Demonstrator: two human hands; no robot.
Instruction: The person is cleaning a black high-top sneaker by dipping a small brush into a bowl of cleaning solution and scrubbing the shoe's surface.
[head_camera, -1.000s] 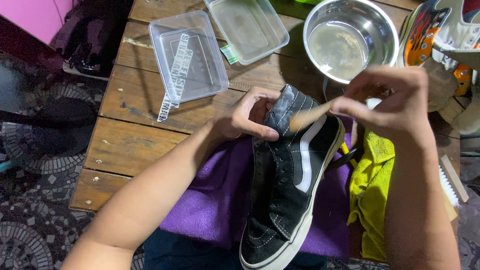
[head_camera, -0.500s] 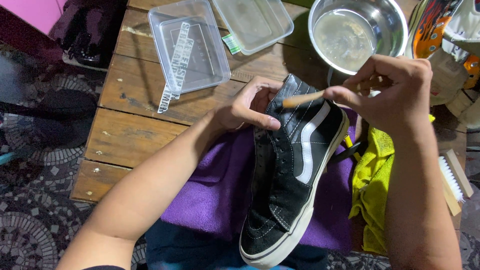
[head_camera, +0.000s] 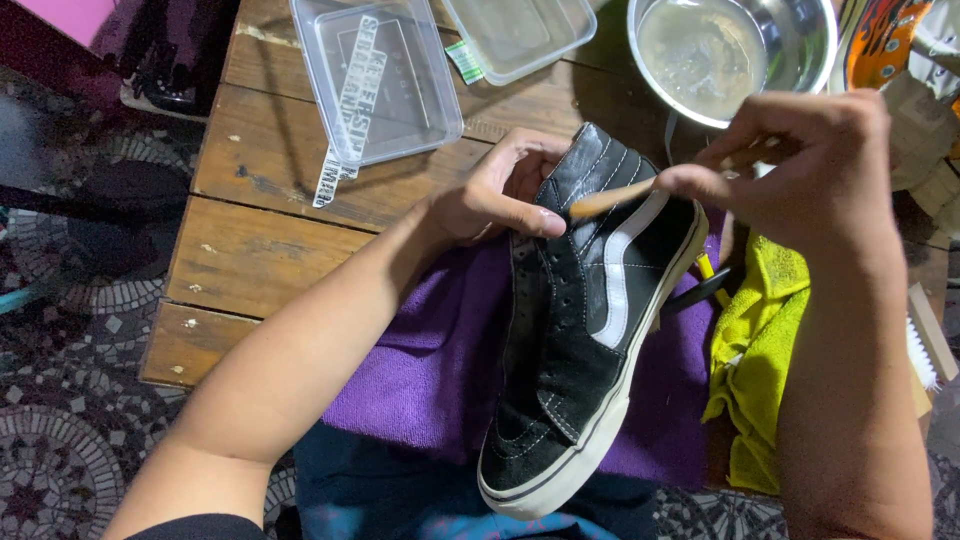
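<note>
On the purple cloth (head_camera: 430, 370) at the table's (head_camera: 260, 180) near edge, our left hand (head_camera: 495, 200) grips one black high-top shoe (head_camera: 580, 340) at its collar. Our right hand (head_camera: 800, 170) pinches one wooden-handled brush (head_camera: 610, 200) against it, bristles hidden. Two clear plastic containers (head_camera: 385, 80) and one steel bowl (head_camera: 735, 50) are cut off at the far edge.

The right hand (head_camera: 800, 170) has drifted back toward the far right corner of the surface (head_camera: 270, 200), nearer the metal bowl (head_camera: 735, 55), so the wooden stick (head_camera: 612, 198) it pinches now lies almost level, its tip over the heel of the black shoe (head_camera: 585, 320). The left hand (head_camera: 500, 195) has shifted its thumb along the shoe's collar. The shoe's toe has swung slightly toward the near edge.
</note>
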